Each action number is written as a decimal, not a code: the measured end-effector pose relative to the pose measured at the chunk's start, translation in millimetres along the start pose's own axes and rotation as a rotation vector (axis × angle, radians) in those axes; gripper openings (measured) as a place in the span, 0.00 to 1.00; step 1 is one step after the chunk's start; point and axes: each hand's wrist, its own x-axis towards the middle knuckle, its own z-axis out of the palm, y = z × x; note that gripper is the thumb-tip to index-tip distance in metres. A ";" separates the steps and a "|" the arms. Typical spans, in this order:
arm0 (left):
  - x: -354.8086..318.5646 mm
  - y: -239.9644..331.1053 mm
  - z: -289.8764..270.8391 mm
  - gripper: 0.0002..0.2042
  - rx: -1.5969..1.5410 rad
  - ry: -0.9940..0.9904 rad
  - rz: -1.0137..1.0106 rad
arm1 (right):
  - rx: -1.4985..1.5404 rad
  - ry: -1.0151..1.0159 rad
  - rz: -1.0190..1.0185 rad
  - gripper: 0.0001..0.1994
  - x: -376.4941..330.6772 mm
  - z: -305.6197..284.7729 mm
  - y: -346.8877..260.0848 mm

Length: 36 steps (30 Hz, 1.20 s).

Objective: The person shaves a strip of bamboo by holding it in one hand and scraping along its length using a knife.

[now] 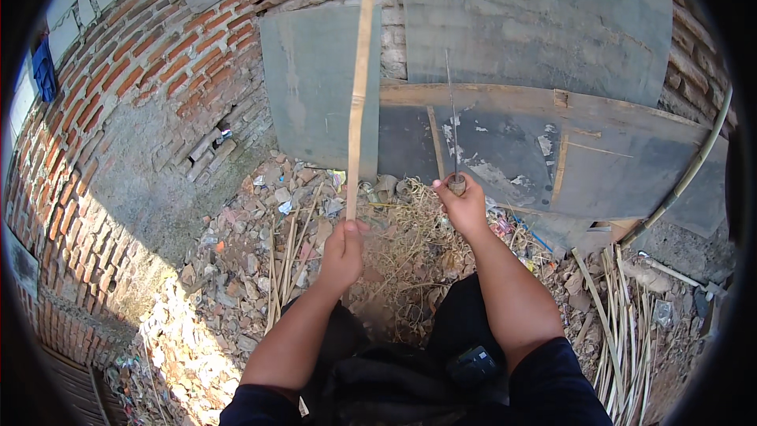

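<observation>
Bamboo strip (pixel 359 93), clasped in left hand (pixel 341 256)

- My left grip (pixel 342 259) holds a long bamboo strip (pixel 360 102).
- My right grip (pixel 467 208) holds a thin-bladed tool (pixel 456 184).
- Rubble (pixel 236 276) lies below them both.

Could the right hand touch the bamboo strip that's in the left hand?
Probably yes: nothing shows between the right hand and the bamboo strip, though that hand is holding a thin tool, so it isn't free to grab.

Sunlight bleaches the lower-left rubble (pixel 189 343) — the centre sits shaded, the edges bowed.
</observation>
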 end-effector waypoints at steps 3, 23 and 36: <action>16.9 40.4 -30.8 0.19 -0.303 0.242 -0.039 | 0.050 0.077 0.100 0.12 7.1 -9.7 4.5; -231.7 47.4 -110.5 0.18 0.711 0.061 -0.510 | -0.633 -0.707 -0.173 0.19 -28.8 28.2 -28.5; -250.9 41.9 -100.6 0.16 0.850 0.036 -0.512 | -0.805 -1.005 -0.059 0.17 -33.6 60.1 -0.7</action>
